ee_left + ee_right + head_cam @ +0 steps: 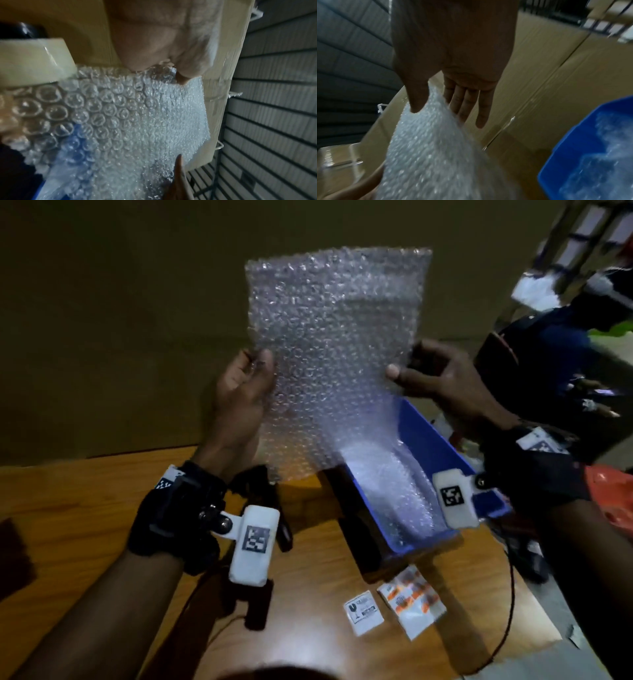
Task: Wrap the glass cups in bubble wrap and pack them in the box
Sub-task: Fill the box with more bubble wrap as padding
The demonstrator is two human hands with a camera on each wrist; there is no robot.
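Above the wooden worktop (85,508), the left hand (239,392) and right hand (442,381) each pinch a side edge of an upright bubble wrap sheet (335,344), its bottom trailing into the blue box (431,440) near the worktop's right edge.

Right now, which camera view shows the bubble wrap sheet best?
Head view: the whole sheet shows, held up by both hands. Left wrist view shows a close part; right wrist view shows only a blurred edge.

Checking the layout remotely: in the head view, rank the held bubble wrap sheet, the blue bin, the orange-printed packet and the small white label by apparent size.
1. bubble wrap sheet, though it is nearer the camera
2. blue bin
3. orange-printed packet
4. small white label
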